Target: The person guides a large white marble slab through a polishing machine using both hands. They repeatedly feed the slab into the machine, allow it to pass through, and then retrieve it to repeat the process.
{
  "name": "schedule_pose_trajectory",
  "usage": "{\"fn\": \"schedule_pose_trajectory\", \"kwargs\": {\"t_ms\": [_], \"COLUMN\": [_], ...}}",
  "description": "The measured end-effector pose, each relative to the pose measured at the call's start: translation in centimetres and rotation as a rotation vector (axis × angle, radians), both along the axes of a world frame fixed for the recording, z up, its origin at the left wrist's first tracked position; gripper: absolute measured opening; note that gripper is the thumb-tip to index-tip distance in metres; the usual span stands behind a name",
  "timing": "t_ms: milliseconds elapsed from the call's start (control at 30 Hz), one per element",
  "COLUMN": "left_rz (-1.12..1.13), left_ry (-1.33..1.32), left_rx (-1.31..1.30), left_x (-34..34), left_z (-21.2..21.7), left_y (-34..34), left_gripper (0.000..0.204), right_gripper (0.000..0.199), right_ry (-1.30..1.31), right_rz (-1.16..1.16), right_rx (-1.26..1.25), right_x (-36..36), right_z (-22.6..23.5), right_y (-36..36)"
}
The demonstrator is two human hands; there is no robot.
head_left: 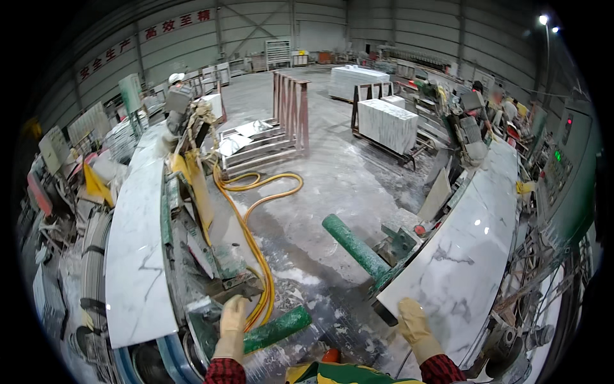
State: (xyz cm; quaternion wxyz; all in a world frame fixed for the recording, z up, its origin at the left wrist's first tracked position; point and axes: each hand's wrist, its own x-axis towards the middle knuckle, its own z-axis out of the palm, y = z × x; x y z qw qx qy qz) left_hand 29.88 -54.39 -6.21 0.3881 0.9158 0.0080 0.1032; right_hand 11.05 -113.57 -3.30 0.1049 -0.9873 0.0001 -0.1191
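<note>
My left hand (233,316), in a cream work glove, is beside a green roller (278,329) and the metal frame of the left line. Its fingers bend away from me and their tips are hidden, so I cannot tell whether it holds anything. My right hand (414,322), gloved alike, lies at the near edge of a white, grey-veined marble slab (448,272), its fingers stretched forward and apparently touching the stone. Another long marble slab (137,256) lies on the left line. Red checked sleeves cover both my forearms.
A yellow hose (256,249) loops over the wet floor. Another green roller (355,246) juts out from the right line. Ahead stand a rust-coloured rack (291,115) and stacked slabs (387,125). A person in a white helmet (176,78) is at the far left; a control cabinet (566,173) is at right.
</note>
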Motion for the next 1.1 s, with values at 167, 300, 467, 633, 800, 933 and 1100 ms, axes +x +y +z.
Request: {"fn": "schedule_pose_trajectory", "kwargs": {"t_ms": [167, 300, 467, 633, 800, 933, 1100], "left_rz": [0.369, 0.39, 0.246, 0.132, 0.135, 0.044, -0.001], "left_ry": [-0.201, -0.028, 0.169, 0.15, 0.171, 0.069, -0.299], "left_rx": [0.121, 0.564, 0.611, 0.577, 0.677, 0.542, 0.504], "left_x": [-9.5, -18.5, -22.3, -21.7, -22.0, -22.4, -24.9], "left_z": [2.6, 1.7, 2.4, 1.8, 1.0, 1.5, 5.9], "left_y": [12.9, 21.2, 23.2, 23.4, 23.6, 24.3, 31.2], "left_gripper": [0.042, 0.061, 0.064, 0.064, 0.066, 0.063, 0.059], "right_gripper": [0.05, 0.053, 0.048, 0.05, 0.049, 0.041, 0.038], "right_ry": [0.253, 0.051, -0.295, -0.379, 0.015, 0.18, 0.11], "right_rz": [-0.263, -0.381, -0.689, -0.654, -0.382, 0.026, 0.196], "right_rx": [-0.057, -0.057, 0.091, 0.041, 0.732, 0.642, 0.677], "right_x": [-10.1, -22.3, -29.9, -33.2, -24.3, -16.5, -9.0], "right_z": [0.4, -3.8, -9.3, -16.6, -14.2, -10.2, -5.6], "right_y": [-3.2, -8.3, -4.9, 2.3, 21.9, 33.3, 45.8]}}
